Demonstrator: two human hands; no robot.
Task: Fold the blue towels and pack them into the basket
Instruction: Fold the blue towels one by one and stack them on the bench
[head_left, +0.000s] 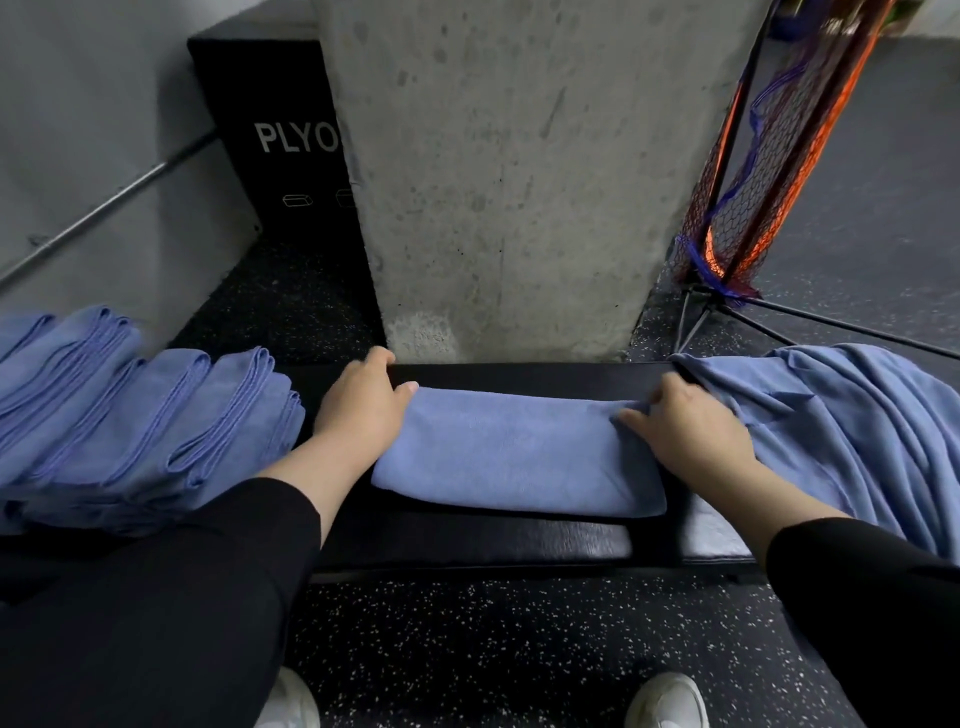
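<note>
A folded blue towel (514, 457) lies flat across the middle of the black padded tabletop (467, 540), its long side running left to right.

The left hand (363, 400) rests at the towel's left end, fingers curled over the far edge of the tabletop and the thumb lying on the towel's far left corner; whether it actually grips the cloth cannot be told. The right hand (685, 426) sits on the towel's right end, its fingers bent and pinching the fabric at the far right corner. Both forearms are bare up to black sleeves.

To the left, on the same tabletop, a row of folded blue towels (145, 415) leans in overlapping stacks, just beside the left forearm. To the right, a loose heap of unfolded blue towels (852, 426) is draped over the tabletop's end, touching the right hand.

Beyond the tabletop stands a grey concrete pillar (519, 182). Left of it is a black box (280, 145) lettered "PLYO", and further left a metal rail (104, 213) runs along the wall. To the right of the pillar stands an orange and blue mesh net on a black frame (758, 171). The floor (493, 649) is dark speckled rubber, and two white shoes (667, 701) show at the near edge.
</note>
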